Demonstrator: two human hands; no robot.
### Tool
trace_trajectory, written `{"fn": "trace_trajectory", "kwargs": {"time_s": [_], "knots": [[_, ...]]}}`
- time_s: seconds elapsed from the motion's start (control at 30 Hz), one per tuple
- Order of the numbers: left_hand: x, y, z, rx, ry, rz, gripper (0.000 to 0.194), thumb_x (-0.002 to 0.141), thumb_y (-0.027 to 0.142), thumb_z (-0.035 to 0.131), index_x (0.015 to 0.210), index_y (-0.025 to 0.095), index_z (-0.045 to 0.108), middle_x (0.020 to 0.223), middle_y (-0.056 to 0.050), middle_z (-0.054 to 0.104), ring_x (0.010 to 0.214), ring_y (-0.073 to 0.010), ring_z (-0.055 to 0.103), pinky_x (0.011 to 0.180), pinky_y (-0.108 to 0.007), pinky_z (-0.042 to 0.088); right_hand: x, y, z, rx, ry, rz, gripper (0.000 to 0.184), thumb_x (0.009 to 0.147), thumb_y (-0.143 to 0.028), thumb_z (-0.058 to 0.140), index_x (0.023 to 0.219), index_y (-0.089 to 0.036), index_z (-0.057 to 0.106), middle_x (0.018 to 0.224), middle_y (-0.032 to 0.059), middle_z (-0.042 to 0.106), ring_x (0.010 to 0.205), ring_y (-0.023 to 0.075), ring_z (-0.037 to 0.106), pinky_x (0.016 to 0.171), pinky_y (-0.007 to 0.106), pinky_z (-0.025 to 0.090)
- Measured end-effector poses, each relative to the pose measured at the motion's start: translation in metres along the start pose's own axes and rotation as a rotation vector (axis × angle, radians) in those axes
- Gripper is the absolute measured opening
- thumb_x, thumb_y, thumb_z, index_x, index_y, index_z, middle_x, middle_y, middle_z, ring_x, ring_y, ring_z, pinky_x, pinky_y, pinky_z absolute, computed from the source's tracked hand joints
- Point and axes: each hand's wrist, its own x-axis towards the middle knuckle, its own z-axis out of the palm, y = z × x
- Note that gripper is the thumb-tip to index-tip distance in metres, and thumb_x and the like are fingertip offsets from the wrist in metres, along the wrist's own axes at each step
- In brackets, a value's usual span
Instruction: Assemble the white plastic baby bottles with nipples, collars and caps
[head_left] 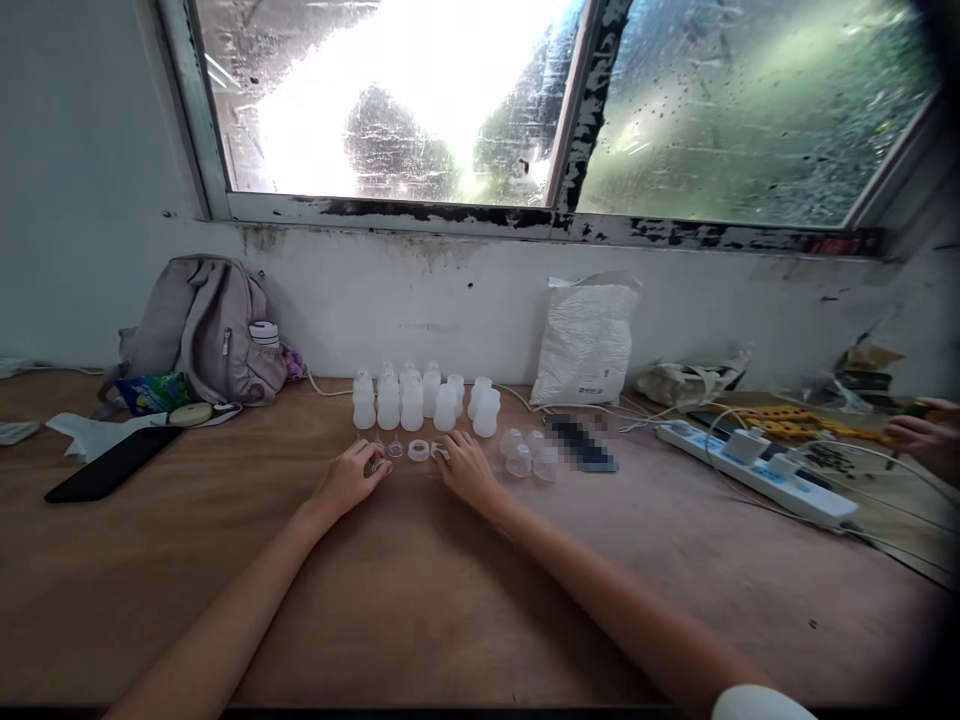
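Note:
On the wooden table, my left hand has its fingertips closed on a clear bottle nipple. Another clear nipple stands just beyond those fingers. Between my hands lies a white screw ring. My right hand pinches a second white ring at the table surface, partly hidden by the fingers. Behind both hands stand several frosted baby bottles; those on the left carry nipple tops, while the right ones, such as one bottle, have bare necks. Right of my right hand sit several clear caps.
A pixelated dark phone-like object lies beyond the caps. Farther right are a power strip with cables and another person's hand. A white bag leans against the wall. Leftward are a backpack and a black flat object.

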Motion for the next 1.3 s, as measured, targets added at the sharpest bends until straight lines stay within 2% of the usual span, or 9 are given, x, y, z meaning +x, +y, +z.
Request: {"fn": "trace_trajectory", "kwargs": {"time_s": [0.17, 0.3, 0.43, 0.53, 0.6, 0.8, 0.97, 1.13, 1.3], "knots": [[-0.005, 0.034, 0.016, -0.186, -0.008, -0.01, 0.023, 0.074, 0.036, 0.051, 0.091, 0.02, 0.053, 0.073, 0.0, 0.056, 0.059, -0.0123, 0.051, 0.06, -0.025, 0.042, -0.038, 0.023, -0.012, -0.159, -0.022, 0.174, 0.03, 0.077, -0.033, 0.048, 0.1, -0.016, 0.048, 0.099, 0.0116, 0.052, 0.094, 0.0248, 0.046, 0.078, 0.034, 0.033], [0.004, 0.059, 0.031, -0.309, -0.033, -0.015, 0.024, 0.072, 0.032, 0.054, 0.092, 0.02, 0.053, 0.077, -0.001, 0.058, 0.067, -0.0137, 0.054, 0.064, -0.026, 0.043, -0.042, 0.034, -0.007, -0.108, -0.056, 0.201, 0.026, 0.077, -0.035, 0.048, 0.096, -0.017, 0.049, 0.091, 0.0085, 0.057, 0.09, 0.0237, 0.049, 0.075, 0.033, 0.033], [0.018, 0.073, 0.046, -0.386, -0.011, -0.034, 0.025, 0.07, 0.029, 0.056, 0.093, 0.019, 0.052, 0.079, -0.003, 0.058, 0.071, -0.0148, 0.055, 0.066, -0.027, 0.044, -0.039, 0.039, -0.005, 0.003, -0.033, 0.235, 0.019, 0.077, -0.031, 0.048, 0.091, -0.018, 0.05, 0.088, 0.0065, 0.059, 0.087, 0.0207, 0.052, 0.074, 0.031, 0.035], [0.02, 0.074, 0.058, -0.416, -0.031, -0.049, 0.027, 0.069, 0.026, 0.057, 0.094, 0.019, 0.052, 0.078, -0.003, 0.059, 0.071, -0.0154, 0.056, 0.067, -0.029, 0.045, -0.039, 0.043, -0.007, 0.128, 0.024, 0.301, 0.021, 0.077, -0.032, 0.047, 0.093, -0.018, 0.048, 0.087, 0.0058, 0.058, 0.08, 0.0185, 0.054, 0.07, 0.029, 0.038], [0.018, 0.073, 0.063, -0.42, -0.071, -0.05, 0.028, 0.068, 0.024, 0.057, 0.095, 0.019, 0.052, 0.079, -0.003, 0.059, 0.073, -0.0164, 0.056, 0.069, -0.03, 0.045, -0.039, 0.043, -0.009, 0.203, 0.062, 0.285, 0.023, 0.076, -0.032, 0.048, 0.094, -0.018, 0.048, 0.087, 0.0057, 0.058, 0.077, 0.0179, 0.054, 0.07, 0.029, 0.039], [0.012, 0.068, 0.062, -0.406, -0.132, -0.033, 0.044, 0.068, 0.025, 0.059, 0.109, 0.02, 0.045, 0.087, -0.005, 0.06, 0.088, -0.0194, 0.055, 0.082, -0.036, 0.041, -0.043, 0.026, -0.019, 0.335, 0.175, 0.055, 0.025, 0.078, -0.028, 0.047, 0.1, -0.018, 0.045, 0.093, 0.0065, 0.057, 0.083, 0.0173, 0.053, 0.077, 0.03, 0.04], [0.012, 0.059, 0.056, -0.353, -0.15, 0.009, 0.058, 0.065, 0.03, 0.062, 0.116, 0.019, 0.037, 0.106, -0.009, 0.053, 0.1, -0.0209, 0.049, 0.089, -0.037, 0.038, -0.045, 0.016, -0.019, 0.345, 0.067, -0.074, 0.034, 0.075, -0.027, 0.052, 0.107, -0.019, 0.042, 0.098, 0.0079, 0.057, 0.091, 0.0201, 0.052, 0.079, 0.033, 0.04], [0.011, 0.053, 0.055, -0.228, -0.135, 0.049, 0.049, 0.069, 0.033, 0.058, 0.113, 0.019, 0.042, 0.101, -0.008, 0.055, 0.099, -0.0233, 0.048, 0.087, -0.038, 0.037, -0.045, 0.021, -0.011, 0.319, 0.006, -0.07, 0.044, 0.074, -0.028, 0.054, 0.114, -0.019, 0.038, 0.101, 0.0076, 0.058, 0.098, 0.021, 0.051, 0.083, 0.034, 0.038], [0.011, 0.058, 0.051, -0.209, -0.13, 0.132, 0.041, 0.07, 0.026, 0.056, 0.109, 0.019, 0.046, 0.101, -0.007, 0.056, 0.097, -0.0216, 0.048, 0.086, -0.034, 0.037, -0.045, 0.025, -0.006, 0.246, -0.014, -0.048, 0.038, 0.075, -0.03, 0.054, 0.11, -0.019, 0.045, 0.102, 0.0084, 0.057, 0.096, 0.0207, 0.051, 0.082, 0.034, 0.038]]}}
